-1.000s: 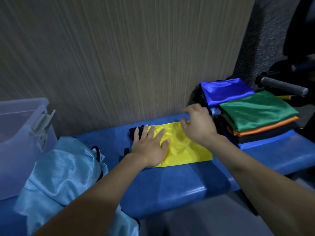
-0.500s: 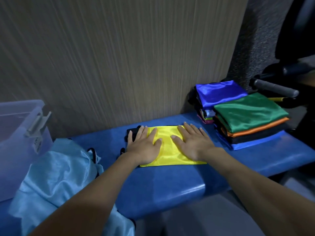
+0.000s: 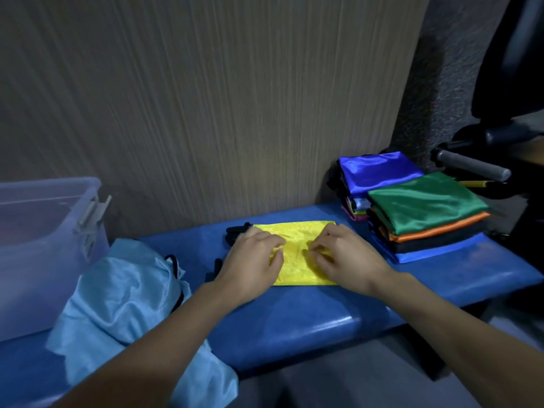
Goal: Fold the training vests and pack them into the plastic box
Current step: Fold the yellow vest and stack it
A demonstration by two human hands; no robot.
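Both the left hand (image 3: 255, 265) and the right hand (image 3: 346, 258) pinch the folded yellow vest (image 3: 295, 251) with curled fingers on the blue bench (image 3: 294, 322), the plastic box (image 3: 44, 245) far left, folded vests (image 3: 418, 207) stacked right.

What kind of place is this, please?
Probably a gym or sports storeroom: a padded blue bench, stacks of folded training vests, and a grey-handled exercise machine at the right.
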